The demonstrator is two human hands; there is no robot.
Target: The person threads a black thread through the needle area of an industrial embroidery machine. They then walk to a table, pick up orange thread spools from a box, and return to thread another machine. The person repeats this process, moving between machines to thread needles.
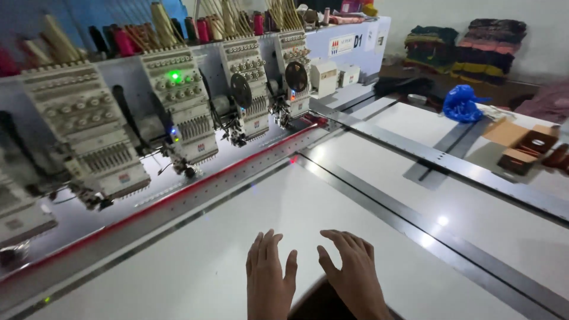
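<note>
both hands lie flat and empty at the near edge of the white table (195, 261). the left hand (269, 278) has its fingers spread and released, palm down on the surface; the right hand (354, 274) sits just beside it, fingers likewise loose and slightly fanned, grasping nothing. between the wrists a dark patch shows at the bottom edge, too cut off to tell what it is.

by the look of it, the hands are pressing or smoothing the white sheet of the table, a laying-out step; any further move would call for an even, flat sweep outward, kept well short of the needles.

beyond the hands a grey metal rail (415, 228) crosses the table on a slant. farther on, a red strip (237, 167) runs under a row of embroidery heads (184, 112), one with a green light, with thread cones (160, 24) above them. to the far right lie a blue plastic bag (463, 103), an open cardboard box (524, 148) and stacked folded cloth (474, 50) against the wall.
</note>
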